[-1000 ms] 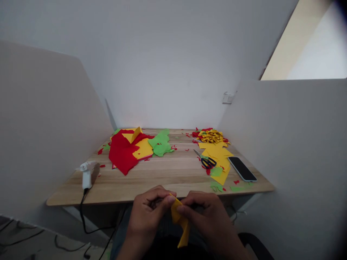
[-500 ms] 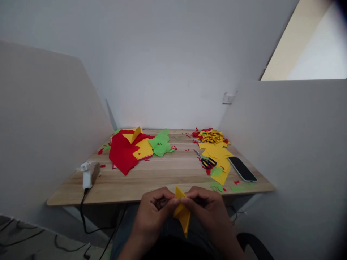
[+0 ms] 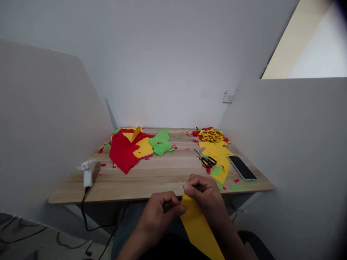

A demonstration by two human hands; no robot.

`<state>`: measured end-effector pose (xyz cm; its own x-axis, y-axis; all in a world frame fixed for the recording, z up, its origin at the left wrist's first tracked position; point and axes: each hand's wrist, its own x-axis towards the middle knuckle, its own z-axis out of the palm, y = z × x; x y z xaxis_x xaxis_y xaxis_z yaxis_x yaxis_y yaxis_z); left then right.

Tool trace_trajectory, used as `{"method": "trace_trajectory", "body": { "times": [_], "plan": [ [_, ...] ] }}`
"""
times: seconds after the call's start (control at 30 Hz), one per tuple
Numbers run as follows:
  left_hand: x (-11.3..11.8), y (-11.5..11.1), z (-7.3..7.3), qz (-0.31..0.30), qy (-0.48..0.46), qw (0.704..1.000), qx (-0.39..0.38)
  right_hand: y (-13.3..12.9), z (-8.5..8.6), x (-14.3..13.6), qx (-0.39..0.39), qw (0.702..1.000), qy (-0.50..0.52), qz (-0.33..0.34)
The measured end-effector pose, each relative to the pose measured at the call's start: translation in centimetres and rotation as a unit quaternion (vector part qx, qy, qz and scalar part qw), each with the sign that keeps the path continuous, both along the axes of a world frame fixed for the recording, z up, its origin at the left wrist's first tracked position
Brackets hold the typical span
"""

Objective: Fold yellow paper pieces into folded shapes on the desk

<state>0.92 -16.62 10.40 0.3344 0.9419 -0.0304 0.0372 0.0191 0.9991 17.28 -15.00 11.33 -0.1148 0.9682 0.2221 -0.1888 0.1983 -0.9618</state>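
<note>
A long yellow felt piece (image 3: 198, 228) hangs between my hands, in front of the table's front edge and over my lap. My right hand (image 3: 207, 196) pinches its upper tip between thumb and fingers. Lower on its left edge, my left hand (image 3: 162, 213) grips it with thumb and forefinger. The lower end of the piece runs out of the bottom of the view. On the table (image 3: 168, 178) at the right lie dark-handled scissors (image 3: 208, 161), over yellow felt sheets (image 3: 217, 151) and green scraps.
A white glue gun (image 3: 87, 175) with a black cable stands at the table's left. Red felt (image 3: 121, 153) and green felt (image 3: 162, 144) lie behind. At the right are a phone (image 3: 242, 168) and a pile of yellow frilled pieces (image 3: 211, 135). Side panels flank the table.
My right hand has moved up to the tip of the yellow piece. The piece was folded small between both hands and now extends long and flat down to the right.
</note>
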Motion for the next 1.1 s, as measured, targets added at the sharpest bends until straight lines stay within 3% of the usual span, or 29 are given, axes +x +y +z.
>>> {"method": "trace_trajectory", "body": {
  "times": [0.13,0.27,0.37,0.47,0.57,0.67,0.83,0.93,1.0,1.1],
  "plan": [
    [0.0,-0.1,0.1,-0.012,-0.003,1.000,0.009,0.4,-0.7,-0.2,-0.028,0.999,0.037,0.012],
    [0.2,0.1,-0.4,-0.008,-0.016,0.999,0.040,0.4,-0.8,-0.5,-0.016,1.000,0.007,0.016],
    [0.1,0.4,-1.1,0.052,-0.061,0.996,0.027,0.1,-1.2,-0.4,0.017,0.999,-0.034,0.001],
    [-0.2,0.6,-1.4,0.130,-0.132,0.983,-0.005,-0.5,-2.4,0.1,0.115,0.992,-0.042,-0.034],
    [-0.1,0.6,-1.3,0.162,-0.171,0.972,-0.015,-1.2,-3.5,0.6,0.195,0.975,-0.091,0.050],
    [0.4,0.3,-1.0,0.176,-0.155,0.972,0.002,-1.6,-3.8,0.2,0.193,0.974,-0.085,0.081],
    [1.4,-0.5,-0.5,0.160,-0.140,0.976,0.055,-1.7,-3.4,-1.6,0.153,0.986,-0.050,-0.052],
    [1.5,-1.0,-0.2,0.141,-0.139,0.979,0.045,-2.1,-3.2,-2.1,0.106,0.985,-0.035,-0.134],
    [1.3,-1.1,0.1,0.121,-0.117,0.985,0.029,-2.4,-3.0,-2.0,0.099,0.982,-0.043,-0.156],
    [0.7,-1.2,0.7,0.112,-0.085,0.990,0.031,-2.9,-2.5,-1.6,0.101,0.982,-0.078,-0.136]
  ]
}}
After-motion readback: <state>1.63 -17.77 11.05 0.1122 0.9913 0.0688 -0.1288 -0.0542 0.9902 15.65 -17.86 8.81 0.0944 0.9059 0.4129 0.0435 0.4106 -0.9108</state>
